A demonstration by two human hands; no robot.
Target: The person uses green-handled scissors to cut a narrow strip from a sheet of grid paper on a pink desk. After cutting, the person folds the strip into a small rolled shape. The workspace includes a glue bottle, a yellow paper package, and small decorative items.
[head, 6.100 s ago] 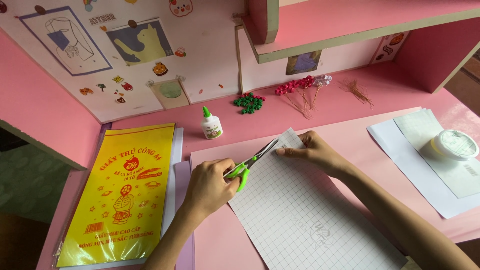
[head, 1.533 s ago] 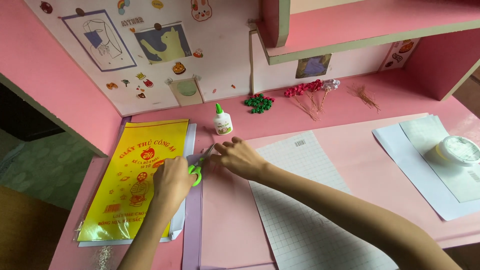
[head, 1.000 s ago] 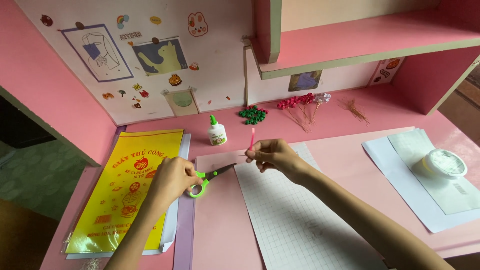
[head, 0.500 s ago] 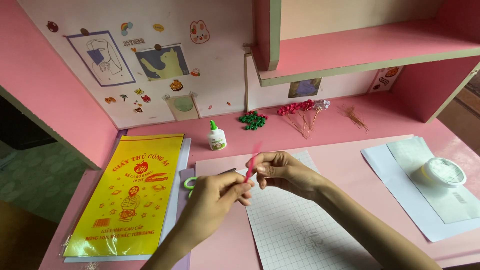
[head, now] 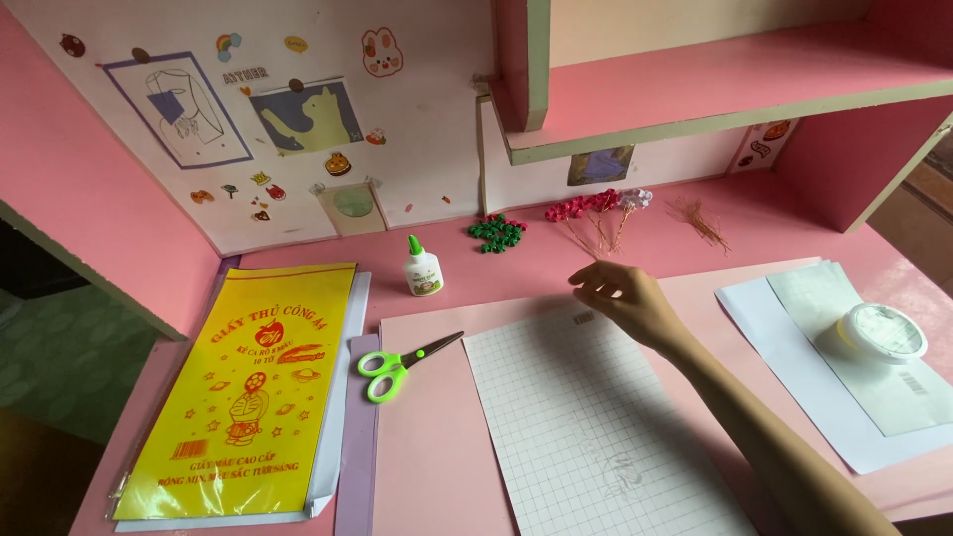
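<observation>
Packet of yellow craft paper [head: 248,387] lay flat at desk's left; green scissors [head: 402,362] rested unheld beside it, blades closed; glue bottle [head: 422,268] stood upright behind; right hand [head: 625,298] hovered over gridded sheet [head: 596,437], fingers loosely curled, grasping nothing visible, near pink flower sprigs [head: 596,208]; left hand unseen.

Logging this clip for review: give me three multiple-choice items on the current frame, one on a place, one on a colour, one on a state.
1. Where do the scissors lie?
A. on the upper shelf
B. on the desk, between the yellow packet and the grid sheet
C. inside the white tub

2. What colour are the scissor handles?
A. green
B. red
C. black

3. What is the right hand doing?
A. gripping the scissors
B. squeezing the glue bottle
C. reaching toward the pink paper flowers, clear of the scissors

Answers: B, they rest beside the packet; A, the loops are bright green; C, the fingers stretch toward the flower stems.
</observation>
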